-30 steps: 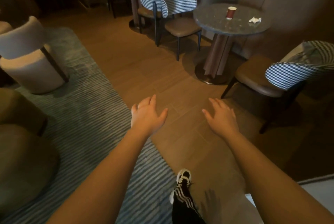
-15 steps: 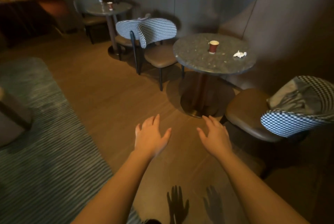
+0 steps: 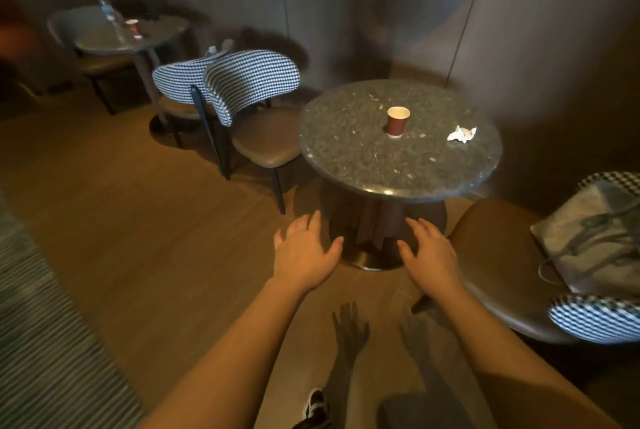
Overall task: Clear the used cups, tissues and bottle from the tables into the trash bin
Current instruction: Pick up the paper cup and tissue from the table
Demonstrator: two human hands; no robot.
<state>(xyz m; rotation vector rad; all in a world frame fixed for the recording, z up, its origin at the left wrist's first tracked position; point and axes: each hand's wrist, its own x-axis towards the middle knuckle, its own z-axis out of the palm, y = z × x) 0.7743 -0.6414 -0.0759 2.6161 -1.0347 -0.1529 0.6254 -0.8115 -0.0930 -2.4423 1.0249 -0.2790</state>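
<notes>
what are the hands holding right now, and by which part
Nothing. The left hand and right hand are both open and empty, short of the table where the cup and tissue sit.

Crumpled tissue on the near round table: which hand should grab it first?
Probably the right hand. The tissue lies toward the table's right edge, on that hand's side; the left hand lines up nearer the red cup. Both hands are empty.

A round speckled dark stone table [image 3: 363, 165] carries an upright red paper cup [image 3: 397, 121] and, well apart, a crumpled white tissue [image 3: 461, 134]. A farther round grey table [image 3: 104, 39] holds a clear plastic bottle [image 3: 108, 9] near a small red cup [image 3: 134, 27].
</notes>
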